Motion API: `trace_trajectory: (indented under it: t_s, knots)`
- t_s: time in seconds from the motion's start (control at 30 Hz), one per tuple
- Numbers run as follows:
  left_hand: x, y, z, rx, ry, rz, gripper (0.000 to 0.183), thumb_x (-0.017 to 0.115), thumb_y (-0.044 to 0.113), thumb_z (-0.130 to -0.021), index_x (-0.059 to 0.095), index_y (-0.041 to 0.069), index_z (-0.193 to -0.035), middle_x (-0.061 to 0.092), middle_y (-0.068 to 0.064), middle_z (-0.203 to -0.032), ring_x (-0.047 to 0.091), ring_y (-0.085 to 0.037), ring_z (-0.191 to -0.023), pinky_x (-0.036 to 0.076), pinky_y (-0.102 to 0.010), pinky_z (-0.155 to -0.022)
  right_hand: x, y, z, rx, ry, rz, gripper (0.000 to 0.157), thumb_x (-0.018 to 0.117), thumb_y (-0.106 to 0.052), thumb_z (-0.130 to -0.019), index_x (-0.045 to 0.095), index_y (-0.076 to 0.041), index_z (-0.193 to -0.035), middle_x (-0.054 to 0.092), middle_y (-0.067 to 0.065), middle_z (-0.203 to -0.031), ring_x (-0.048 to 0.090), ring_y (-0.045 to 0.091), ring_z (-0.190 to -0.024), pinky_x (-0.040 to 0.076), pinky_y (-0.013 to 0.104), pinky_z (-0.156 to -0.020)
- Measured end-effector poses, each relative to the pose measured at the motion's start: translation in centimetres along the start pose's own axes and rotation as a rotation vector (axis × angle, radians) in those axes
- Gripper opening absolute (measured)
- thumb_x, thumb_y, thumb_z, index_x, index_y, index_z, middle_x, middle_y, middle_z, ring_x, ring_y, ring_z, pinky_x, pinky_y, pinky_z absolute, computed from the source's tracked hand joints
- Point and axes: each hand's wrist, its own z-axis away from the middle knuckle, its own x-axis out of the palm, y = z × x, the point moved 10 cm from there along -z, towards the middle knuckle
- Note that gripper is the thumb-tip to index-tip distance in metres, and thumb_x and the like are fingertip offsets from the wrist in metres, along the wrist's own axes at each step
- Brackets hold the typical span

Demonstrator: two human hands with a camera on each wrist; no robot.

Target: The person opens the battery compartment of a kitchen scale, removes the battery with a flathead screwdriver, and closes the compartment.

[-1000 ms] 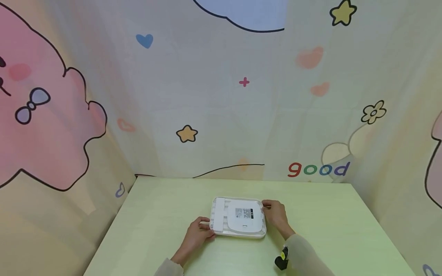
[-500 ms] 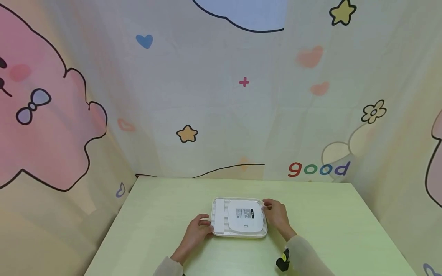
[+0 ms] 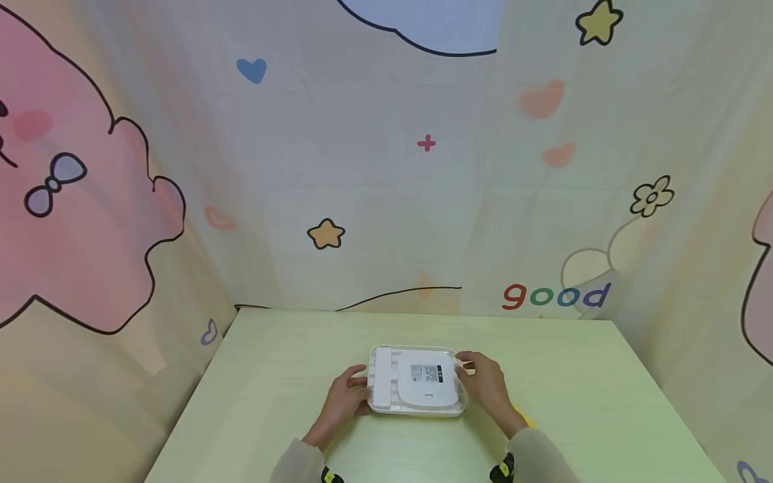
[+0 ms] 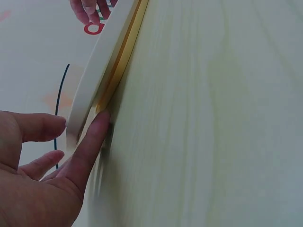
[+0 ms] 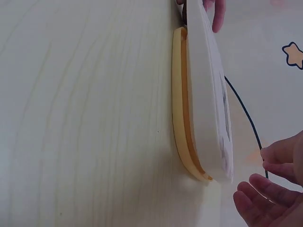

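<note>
A flat white device (image 3: 427, 379) with rounded corners lies with its labelled face up. Its face carries a rounded panel with a printed label and a long white bar (image 3: 382, 377) at the left. Beneath it, a yellow rim (image 5: 179, 104) shows along the edge in the right wrist view. My left hand (image 3: 344, 402) pinches the left edge; in the left wrist view the thumb (image 4: 90, 146) touches from the table side and the fingers lie opposite. At the right edge is my right hand (image 3: 488, 384), fingers bent; the right wrist view shows its fingertips just apart from the device.
The pale wood-grain table (image 3: 290, 349) extends around the device on all sides. A printed curtain (image 3: 386, 168) with stars and hearts hangs behind the table and at both sides. Dark and yellow bands (image 3: 502, 469) are at the wrists.
My right hand has shifted slightly left and down along the device's right edge. My left fingers have moved a little up the left edge. The device stays nearly in place.
</note>
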Motion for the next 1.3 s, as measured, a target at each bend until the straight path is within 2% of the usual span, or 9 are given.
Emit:
trace_trajectory:
  t_s: [0.27, 0.6, 0.9, 1.13, 1.2, 1.3]
  knots:
    - [0.3, -0.1, -0.3, -0.004, -0.008, 0.025, 0.056, 0.058, -0.003, -0.089, 0.044, -0.004, -0.143, 0.058, -0.031, -0.129, 0.067, -0.021, -0.087, 0.061, -0.036, -0.063, 0.4, -2.4, 1.4, -0.106, -0.01, 0.019, 0.025, 0.072, -0.01, -0.085, 0.071, -0.007, -0.11, 0.072, 0.011, -0.11, 0.068, 0.028, -0.096, 0.059, 0.041, -0.079]
    - [0.3, -0.4, -0.6, -0.03, -0.002, 0.04, 0.055, 0.056, -0.003, -0.089, 0.044, -0.003, -0.143, 0.058, -0.028, -0.127, 0.067, -0.018, -0.082, 0.06, -0.033, -0.062, 1.9, -5.6, 2.2, -0.273, -0.122, 0.245, 0.029, 0.078, -0.021, -0.082, 0.073, -0.013, -0.11, 0.07, 0.006, -0.116, 0.067, 0.029, -0.105, 0.054, 0.048, -0.093]
    - [0.5, -0.4, -0.8, -0.015, -0.026, 0.047, 0.058, 0.059, -0.001, -0.089, 0.04, -0.005, -0.145, 0.058, -0.031, -0.128, 0.068, -0.02, -0.081, 0.06, -0.034, -0.061, 3.3, -6.9, 2.8, -0.403, -0.201, 0.344, 0.03, 0.078, -0.024, -0.083, 0.072, -0.014, -0.111, 0.07, 0.001, -0.114, 0.067, 0.023, -0.101, 0.056, 0.044, -0.09]
    - [0.6, -0.2, -0.7, -0.012, -0.029, 0.025, 0.058, 0.059, -0.004, -0.09, 0.039, -0.006, -0.145, 0.056, -0.032, -0.127, 0.067, -0.019, -0.081, 0.06, -0.035, -0.061, 3.9, -8.1, 3.4, -0.562, -0.189, 0.415, 0.028, 0.08, -0.021, -0.08, 0.074, -0.013, -0.106, 0.072, 0.004, -0.109, 0.07, 0.023, -0.095, 0.059, 0.041, -0.079]
    - [0.6, 0.4, -0.2, -0.014, -0.032, 0.032, 0.058, 0.058, -0.004, -0.09, 0.04, -0.007, -0.145, 0.056, -0.032, -0.127, 0.067, -0.02, -0.081, 0.06, -0.035, -0.061, 4.2, -8.3, 3.5, -0.596, -0.184, 0.441, 0.027, 0.08, -0.022, -0.08, 0.074, -0.014, -0.105, 0.073, 0.003, -0.108, 0.07, 0.022, -0.094, 0.059, 0.04, -0.078]
    - [0.6, 0.5, 0.0, -0.014, -0.033, 0.036, 0.058, 0.059, -0.004, -0.09, 0.04, -0.006, -0.145, 0.057, -0.031, -0.127, 0.067, -0.019, -0.081, 0.06, -0.035, -0.062, 4.6, -8.5, 3.6, -0.63, -0.189, 0.468, 0.026, 0.08, -0.021, -0.08, 0.074, -0.014, -0.104, 0.073, 0.004, -0.107, 0.07, 0.023, -0.091, 0.059, 0.04, -0.076]
